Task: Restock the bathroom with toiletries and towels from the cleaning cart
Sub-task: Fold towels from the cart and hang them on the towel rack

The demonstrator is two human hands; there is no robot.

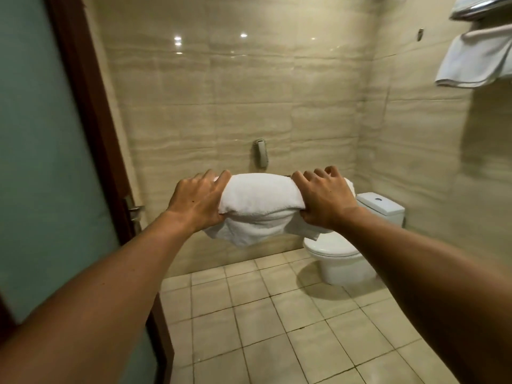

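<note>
A folded white towel (260,206) is held out in front of me at chest height, in the middle of the view. My left hand (198,200) grips its left end and my right hand (322,199) grips its right end, fingers curled over the top. The towel sags a little below both hands. Another white towel (476,59) hangs from a metal rack (479,8) high on the right wall.
A white toilet (340,253) with closed lid and tank stands at the right, below the towel. A wall phone (261,153) hangs on the beige tiled back wall. An open door (44,162) with frosted glass and a metal handle (133,210) fills the left. Tiled floor (263,328) lies ahead.
</note>
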